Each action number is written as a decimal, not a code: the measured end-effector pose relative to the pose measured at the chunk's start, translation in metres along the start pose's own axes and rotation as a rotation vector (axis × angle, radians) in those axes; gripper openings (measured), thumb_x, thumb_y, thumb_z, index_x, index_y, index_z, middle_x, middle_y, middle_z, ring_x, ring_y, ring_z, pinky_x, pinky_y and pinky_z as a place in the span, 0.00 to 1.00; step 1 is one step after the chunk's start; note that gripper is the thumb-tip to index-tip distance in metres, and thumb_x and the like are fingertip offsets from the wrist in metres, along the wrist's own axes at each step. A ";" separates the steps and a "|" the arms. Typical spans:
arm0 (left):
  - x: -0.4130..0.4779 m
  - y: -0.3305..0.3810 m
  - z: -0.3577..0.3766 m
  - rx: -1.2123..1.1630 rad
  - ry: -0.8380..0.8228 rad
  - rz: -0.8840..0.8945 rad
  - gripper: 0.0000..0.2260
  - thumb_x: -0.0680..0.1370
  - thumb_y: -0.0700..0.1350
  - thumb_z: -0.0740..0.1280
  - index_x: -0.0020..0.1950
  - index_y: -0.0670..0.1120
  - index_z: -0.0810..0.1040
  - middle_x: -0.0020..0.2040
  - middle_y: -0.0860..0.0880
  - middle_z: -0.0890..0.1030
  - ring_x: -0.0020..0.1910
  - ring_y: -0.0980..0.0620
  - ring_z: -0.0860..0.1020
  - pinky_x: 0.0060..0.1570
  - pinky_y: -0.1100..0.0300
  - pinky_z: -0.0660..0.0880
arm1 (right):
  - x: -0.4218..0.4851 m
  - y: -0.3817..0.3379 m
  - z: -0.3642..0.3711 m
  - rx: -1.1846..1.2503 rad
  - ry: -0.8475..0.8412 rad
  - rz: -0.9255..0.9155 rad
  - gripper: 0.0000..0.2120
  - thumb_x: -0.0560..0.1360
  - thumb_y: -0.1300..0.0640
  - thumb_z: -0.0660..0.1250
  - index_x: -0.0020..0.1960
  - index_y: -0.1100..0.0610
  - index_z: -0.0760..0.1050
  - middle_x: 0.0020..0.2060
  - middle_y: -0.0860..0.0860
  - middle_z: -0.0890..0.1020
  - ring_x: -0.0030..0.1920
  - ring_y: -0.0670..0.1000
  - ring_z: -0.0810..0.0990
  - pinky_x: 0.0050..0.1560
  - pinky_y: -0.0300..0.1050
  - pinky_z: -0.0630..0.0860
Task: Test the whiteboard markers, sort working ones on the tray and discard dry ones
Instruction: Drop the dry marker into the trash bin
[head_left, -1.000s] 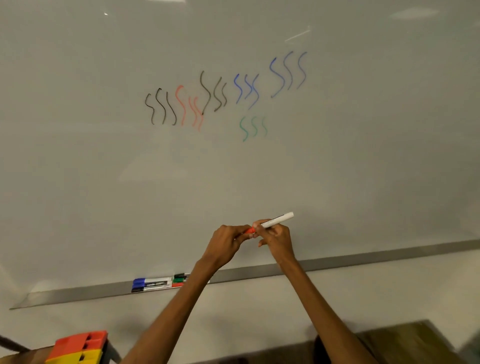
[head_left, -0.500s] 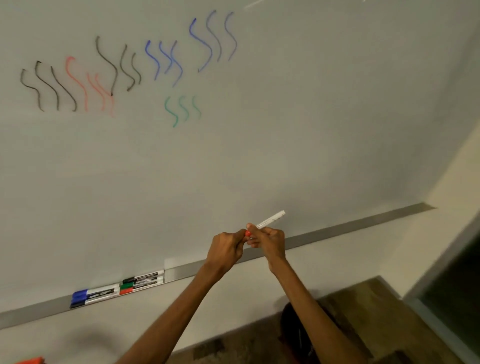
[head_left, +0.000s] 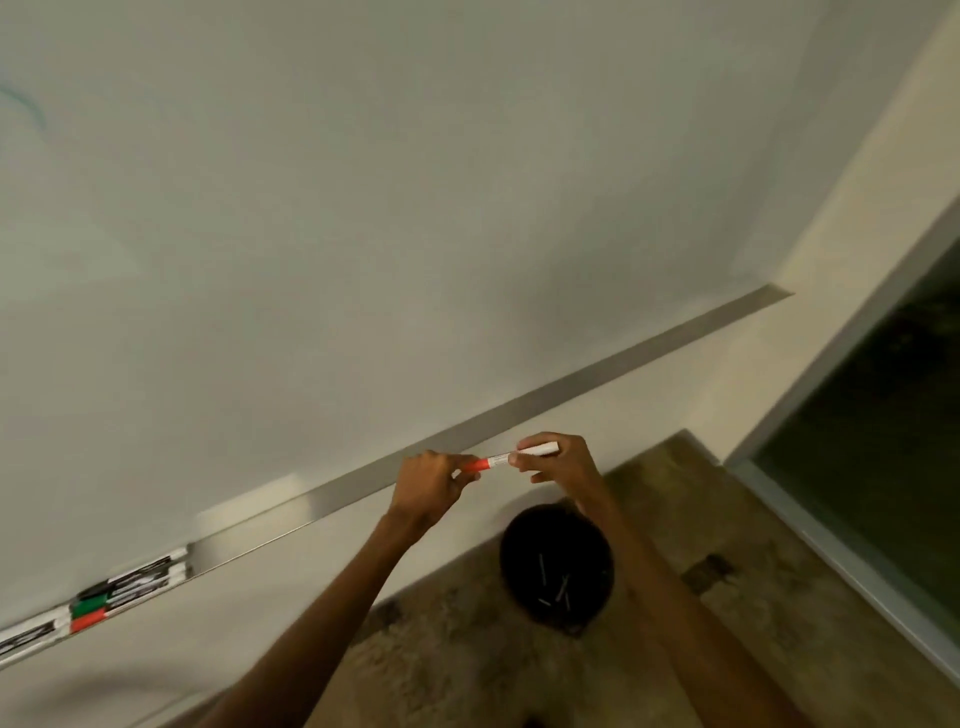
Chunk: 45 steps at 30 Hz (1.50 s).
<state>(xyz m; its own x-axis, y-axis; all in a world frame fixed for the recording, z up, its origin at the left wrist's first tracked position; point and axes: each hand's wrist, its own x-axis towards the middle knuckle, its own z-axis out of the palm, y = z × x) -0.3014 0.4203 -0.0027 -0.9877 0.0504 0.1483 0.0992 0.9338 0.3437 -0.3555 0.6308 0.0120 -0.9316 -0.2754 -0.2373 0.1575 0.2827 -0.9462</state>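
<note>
Beneath the red-capped marker (head_left: 500, 459), a black bin (head_left: 525, 552) stands on carpet (head_left: 467, 667).

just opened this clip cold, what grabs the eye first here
Dead centre, a left hand and a right hand grip a white whiteboard marker with a red cap between them, in front of the long grey metal tray. Right below sits a round black bin on the floor with a few pale sticks inside. Far lower left, capped markers lie on the tray.

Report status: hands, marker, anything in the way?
Left hand pinches red cap, right hand grips marker. Bin below hands. Nothing blocking.
</note>
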 end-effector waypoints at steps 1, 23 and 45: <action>0.007 0.005 0.013 0.002 -0.027 0.000 0.10 0.76 0.54 0.68 0.57 0.58 0.81 0.46 0.52 0.85 0.39 0.52 0.81 0.42 0.58 0.77 | 0.005 0.013 -0.012 -0.065 -0.003 0.004 0.11 0.69 0.54 0.77 0.49 0.57 0.83 0.43 0.50 0.85 0.44 0.51 0.84 0.42 0.41 0.82; 0.078 0.060 0.219 -0.017 -0.486 -0.092 0.12 0.80 0.47 0.60 0.61 0.52 0.77 0.54 0.50 0.82 0.53 0.47 0.80 0.51 0.55 0.74 | 0.073 0.236 -0.089 -0.525 -0.001 0.111 0.15 0.73 0.60 0.68 0.60 0.59 0.79 0.56 0.54 0.82 0.58 0.54 0.79 0.61 0.43 0.71; 0.038 0.043 0.122 -0.019 -0.128 -0.321 0.20 0.81 0.59 0.56 0.44 0.48 0.81 0.36 0.50 0.83 0.35 0.51 0.80 0.38 0.62 0.66 | 0.068 0.144 -0.009 -0.492 0.168 -0.167 0.10 0.80 0.52 0.63 0.56 0.54 0.79 0.52 0.47 0.82 0.50 0.42 0.76 0.53 0.32 0.69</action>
<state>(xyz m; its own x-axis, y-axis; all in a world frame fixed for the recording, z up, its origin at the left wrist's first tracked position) -0.3493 0.5055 -0.0950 -0.9759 -0.1996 -0.0877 -0.2180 0.9026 0.3711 -0.3989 0.6613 -0.1382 -0.9767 -0.2141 -0.0163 -0.1313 0.6555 -0.7437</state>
